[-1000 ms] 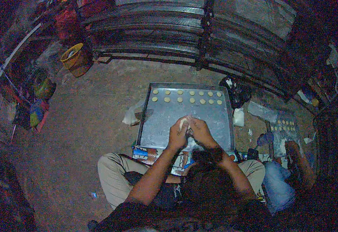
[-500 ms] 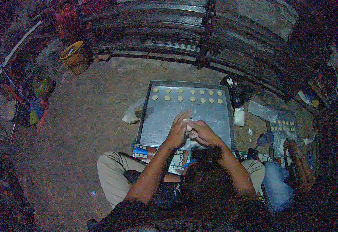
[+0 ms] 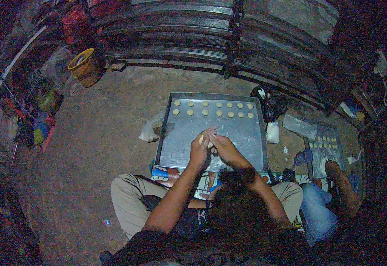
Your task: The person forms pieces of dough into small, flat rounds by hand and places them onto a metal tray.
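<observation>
My left hand [image 3: 199,146] is closed round a pale lump of dough [image 3: 208,141], its upper fingertips pointing away from me. My right hand [image 3: 224,149] meets it from the right, fingers pressed on the same lump, so part of the dough is hidden. Both are over the near middle of a large metal tray [image 3: 167,133], whose surface has white powdery smears. Several flat, round dough pieces [image 3: 190,112] lie in two rows along the tray's far part. Under the near edge is a patterned cloth or sheet [image 3: 166,174].
At the right, a co-worker's hand [image 3: 331,167] is over another tray [image 3: 322,157] with dough rounds. White bags [image 3: 148,131] [image 3: 273,133] and a black bag [image 3: 268,106] lie beside my tray. Farther back are a yellow bucket [image 3: 86,71], metal racks [image 3: 167,31] and clutter [image 3: 43,128].
My left fingers were stretched upward half a second ago and are now more curled round the dough. Both hands stay together over the tray; the rows of rounds look the same.
</observation>
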Motion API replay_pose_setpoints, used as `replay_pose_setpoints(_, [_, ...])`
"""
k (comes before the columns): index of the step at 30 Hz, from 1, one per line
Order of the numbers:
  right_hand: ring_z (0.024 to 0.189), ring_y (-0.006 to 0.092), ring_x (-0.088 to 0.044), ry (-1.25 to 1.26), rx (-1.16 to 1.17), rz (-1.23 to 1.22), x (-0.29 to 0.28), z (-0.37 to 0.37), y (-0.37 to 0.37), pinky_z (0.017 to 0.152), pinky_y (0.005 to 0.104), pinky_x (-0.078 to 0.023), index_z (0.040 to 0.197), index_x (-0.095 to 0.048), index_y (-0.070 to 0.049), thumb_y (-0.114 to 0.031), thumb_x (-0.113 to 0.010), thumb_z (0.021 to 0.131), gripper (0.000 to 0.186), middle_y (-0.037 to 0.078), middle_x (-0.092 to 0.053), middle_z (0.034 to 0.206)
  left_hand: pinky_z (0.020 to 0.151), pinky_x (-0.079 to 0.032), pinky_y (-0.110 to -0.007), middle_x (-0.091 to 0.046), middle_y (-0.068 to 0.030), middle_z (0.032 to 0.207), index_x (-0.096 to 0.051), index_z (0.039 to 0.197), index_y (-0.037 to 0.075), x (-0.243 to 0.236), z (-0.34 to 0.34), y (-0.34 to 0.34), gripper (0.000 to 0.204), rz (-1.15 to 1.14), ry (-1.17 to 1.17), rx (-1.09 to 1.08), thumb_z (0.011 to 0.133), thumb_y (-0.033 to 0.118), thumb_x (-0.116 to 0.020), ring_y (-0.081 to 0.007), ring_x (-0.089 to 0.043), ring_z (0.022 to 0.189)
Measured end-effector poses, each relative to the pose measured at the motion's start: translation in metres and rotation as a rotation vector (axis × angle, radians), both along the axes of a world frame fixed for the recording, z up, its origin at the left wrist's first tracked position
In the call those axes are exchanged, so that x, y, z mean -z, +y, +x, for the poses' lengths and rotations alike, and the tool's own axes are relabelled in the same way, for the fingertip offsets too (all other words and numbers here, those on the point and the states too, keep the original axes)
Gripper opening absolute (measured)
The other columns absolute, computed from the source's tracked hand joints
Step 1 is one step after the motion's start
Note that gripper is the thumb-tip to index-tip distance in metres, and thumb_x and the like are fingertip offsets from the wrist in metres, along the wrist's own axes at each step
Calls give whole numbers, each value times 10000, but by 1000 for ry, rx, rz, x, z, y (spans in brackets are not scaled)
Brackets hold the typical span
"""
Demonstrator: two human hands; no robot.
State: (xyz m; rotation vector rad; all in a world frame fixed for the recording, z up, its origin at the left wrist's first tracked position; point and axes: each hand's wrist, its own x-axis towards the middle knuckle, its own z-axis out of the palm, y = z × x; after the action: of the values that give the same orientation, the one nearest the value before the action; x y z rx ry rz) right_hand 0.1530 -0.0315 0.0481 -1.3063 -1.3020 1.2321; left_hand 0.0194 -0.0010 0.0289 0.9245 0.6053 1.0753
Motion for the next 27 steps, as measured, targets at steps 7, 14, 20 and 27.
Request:
replay_pose_setpoints(7, [797,258,-697,-410,201,29,-8,13,1,738,379,-552,988,-695,-39,-384,-638,940,353,137,-713,889,861,-491,-307,-640,-66,1008,-593,1158,21,25,-1,19,241,2,16,105,1009,207,-557,-169,-607,944])
replay_pose_setpoints(14, [724,314,-697,-573,228,7,8,25,0,698,425,-553,858,-693,-39,-462,-723,842,425,165,-708,824,777,-513,-281,-679,-44,918,-653,1038,29,21,-3,17,206,255,402,-110,891,160,-713,-133,-629,837])
replay_pose_setpoints(20, [735,311,-703,-672,241,56,-5,36,-6,698,411,-553,825,-705,-30,-505,-814,717,500,176,-709,792,701,-500,-299,-680,-50,827,-668,928,44,-2,-21,20,240,359,567,72,796,185,-810,-120,-609,771])
replay_pose_setpoints(27, [771,317,-711,-733,251,50,-17,42,-3,715,408,-556,871,-718,-38,-504,-840,675,520,181,-718,830,695,-499,-297,-678,-42,814,-669,936,45,-16,-26,15,275,465,559,50,771,194,-832,-118,-599,754])
